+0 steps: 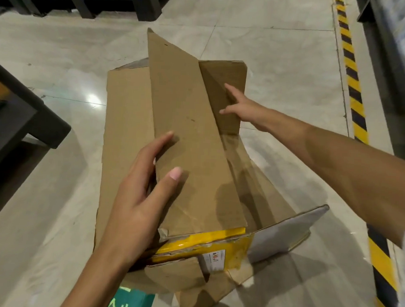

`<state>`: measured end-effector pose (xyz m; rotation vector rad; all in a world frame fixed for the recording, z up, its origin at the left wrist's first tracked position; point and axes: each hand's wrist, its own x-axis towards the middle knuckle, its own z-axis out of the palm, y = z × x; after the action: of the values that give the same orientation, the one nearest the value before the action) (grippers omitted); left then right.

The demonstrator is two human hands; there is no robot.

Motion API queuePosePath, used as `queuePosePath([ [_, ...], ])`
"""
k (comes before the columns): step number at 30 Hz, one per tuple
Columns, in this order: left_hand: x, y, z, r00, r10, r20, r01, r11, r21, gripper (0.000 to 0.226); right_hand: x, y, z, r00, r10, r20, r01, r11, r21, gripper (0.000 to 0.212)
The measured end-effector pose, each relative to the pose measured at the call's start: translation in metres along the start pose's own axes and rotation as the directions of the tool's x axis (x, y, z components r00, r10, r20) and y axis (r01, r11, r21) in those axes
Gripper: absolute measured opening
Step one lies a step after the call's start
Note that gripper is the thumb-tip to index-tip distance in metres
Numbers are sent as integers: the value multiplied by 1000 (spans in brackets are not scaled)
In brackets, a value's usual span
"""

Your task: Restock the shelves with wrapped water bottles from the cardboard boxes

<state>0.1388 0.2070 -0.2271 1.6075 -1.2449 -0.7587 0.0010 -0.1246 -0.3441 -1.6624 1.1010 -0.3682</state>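
A large brown cardboard box (127, 118) with yellow tape on its near side stands on the floor in the middle of the view. One long top flap (190, 134) is raised at a slant. My left hand (140, 192) holds that flap's near edge, thumb on top and fingers behind. My right hand (242, 106) reaches across with straight, spread fingers that touch the far flap (225, 76). Another flap (286, 232) hangs out to the right. No wrapped water bottles show; the flaps hide the inside of the box.
Dark shelf frames stand at the far left (26, 119) and along the back (87, 2). A yellow-and-black hazard stripe (353, 89) runs down the floor on the right, beside another dark rack (389, 45). A green item (132, 300) lies at the bottom edge.
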Motion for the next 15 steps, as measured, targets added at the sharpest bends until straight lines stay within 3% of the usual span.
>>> queuePosePath([
  [4, 8, 11, 12, 996, 49, 68, -51, 998, 22, 57, 4, 8, 2, 999, 30, -14, -30, 999, -24, 91],
  [15, -14, 4, -5, 999, 3, 53, -4, 1000, 15, 57, 37, -10, -8, 998, 50, -36, -49, 998, 24, 84],
])
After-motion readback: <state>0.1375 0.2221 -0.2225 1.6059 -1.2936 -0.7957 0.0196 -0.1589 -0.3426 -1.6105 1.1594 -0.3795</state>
